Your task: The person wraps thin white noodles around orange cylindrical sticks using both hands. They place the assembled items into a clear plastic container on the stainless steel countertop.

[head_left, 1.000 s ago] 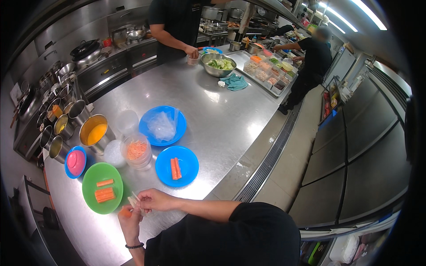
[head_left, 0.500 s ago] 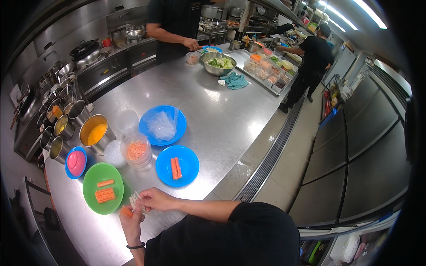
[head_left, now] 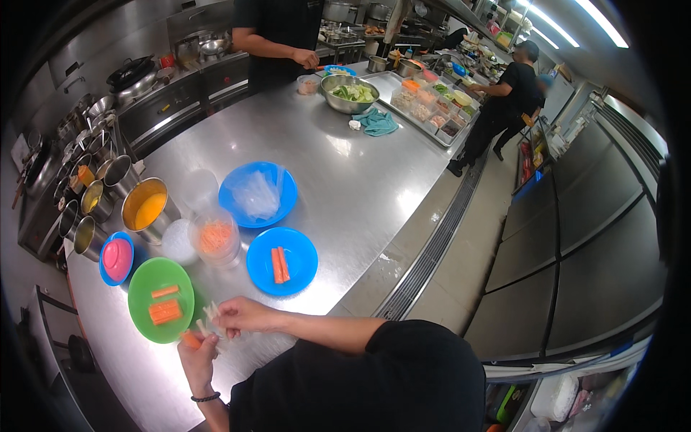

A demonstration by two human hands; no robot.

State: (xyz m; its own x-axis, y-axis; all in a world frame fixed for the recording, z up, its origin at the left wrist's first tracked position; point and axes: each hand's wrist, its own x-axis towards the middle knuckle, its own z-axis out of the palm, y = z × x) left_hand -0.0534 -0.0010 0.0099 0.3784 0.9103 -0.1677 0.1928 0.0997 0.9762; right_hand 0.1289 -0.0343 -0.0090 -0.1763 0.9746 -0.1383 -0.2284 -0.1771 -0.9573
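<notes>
My left hand (head_left: 196, 360) is closed around an orange crab stick (head_left: 191, 340), with pale strips showing at its upper side. Just to the right, the fingers of my right hand (head_left: 241, 317) pinch whitish shreds (head_left: 210, 312), some of them hanging down between the hands. Beyond my left hand is a green plate (head_left: 137, 320) bearing several crab sticks (head_left: 165, 311). A blue plate (head_left: 302, 270) farther off carries red-orange sticks (head_left: 279, 265) lying side by side. Between the plates stands a clear tub of orange shreds (head_left: 216, 236).
Behind lies a blue plate (head_left: 232, 176) with a clear plastic bag (head_left: 258, 198). Metal pots, one with yellow-orange liquid (head_left: 150, 210), and a pink bowl (head_left: 117, 259) line the left. A co-worker (head_left: 277, 39) stands across the steel table, near a bowl of greens (head_left: 351, 93).
My hands have drawn slightly apart, and the pale shreds are more spread between them. My view has shifted a little. Far right, a person's stance has changed and another person shows more.
</notes>
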